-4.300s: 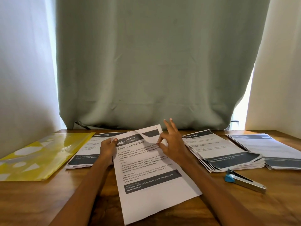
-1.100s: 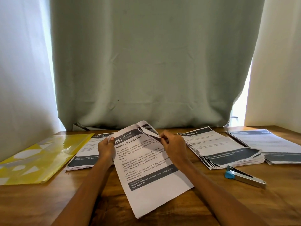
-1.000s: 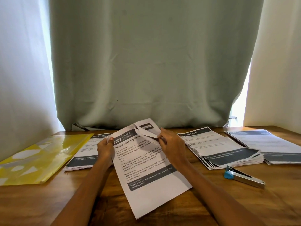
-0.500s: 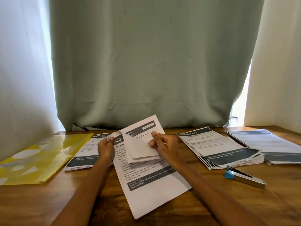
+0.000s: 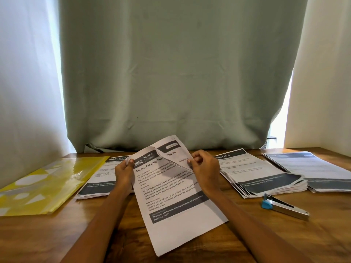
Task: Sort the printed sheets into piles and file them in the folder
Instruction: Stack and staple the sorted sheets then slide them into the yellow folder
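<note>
Top sheet (image 5: 171,186) lies flatter than half a second ago, only its upper right corner peeled off the sheet beneath. Left hand (image 5: 123,172) grips the stack's upper left edge, fingers curled; right hand (image 5: 204,168) pinches the right edge. Stack tilted over tabletop (image 5: 57,234). Stapler (image 5: 284,206) right; piles (image 5: 260,173), yellow folder (image 5: 47,181) beyond.

Two hands are in view, the left hand (image 5: 123,172) and the right hand (image 5: 204,168), their fingers (image 5: 191,160) pinching one bundle of printed sheets (image 5: 176,202). Three piles of sheets lie on the counter (image 5: 57,234): one pile (image 5: 98,179) left of the fingers, two piles (image 5: 254,173) (image 5: 311,168) to their right. One yellow folder (image 5: 47,183) lies far left, one stapler (image 5: 283,206) right.
</note>
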